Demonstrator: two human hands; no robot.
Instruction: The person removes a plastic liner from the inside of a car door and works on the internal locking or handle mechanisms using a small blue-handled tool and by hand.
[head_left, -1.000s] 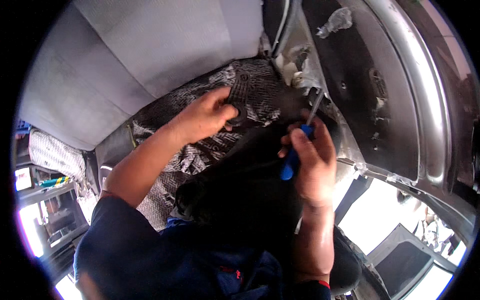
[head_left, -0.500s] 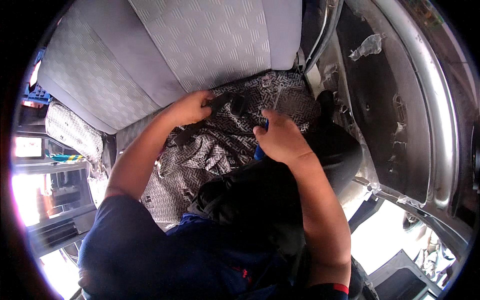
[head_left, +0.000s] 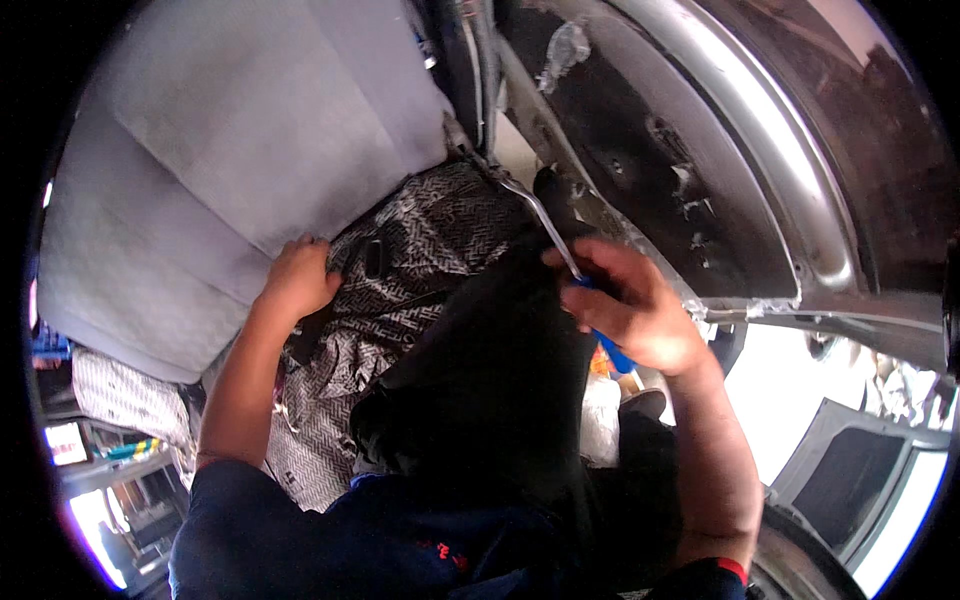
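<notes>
Nearest the camera, a worker in a dark blue shirt (head_left: 340,540) is leaning over inside a vehicle, a black-clad leg (head_left: 480,370) lying across the view. The right hand (head_left: 640,315) is grasping a blue-handled tool (head_left: 546,224), fingers wrapped about the grip, its bent metal shaft pointing up and left toward the seat's far corner; whether the tip is touching anything is hard to tell. The left hand (head_left: 303,280) is resting low against the seat back (head_left: 250,130), its fingers partly hidden, so what it may be gripping cannot be told. The step in hand appears to be positioning the tool while the other hand is working at the seat's edge; the next move seems to be calling for a firm grip and a carefully guided tip.

Two hands are showing, with one tool and one black buckle-like piece (head_left: 375,258) lying on one rumpled patterned cover (head_left: 455,215). Beyond, one scrap of clear film (head_left: 566,52) is clinging to one dark side panel (head_left: 620,115). Farthest off, one grey framed panel (head_left: 850,470) is standing in bright light.
</notes>
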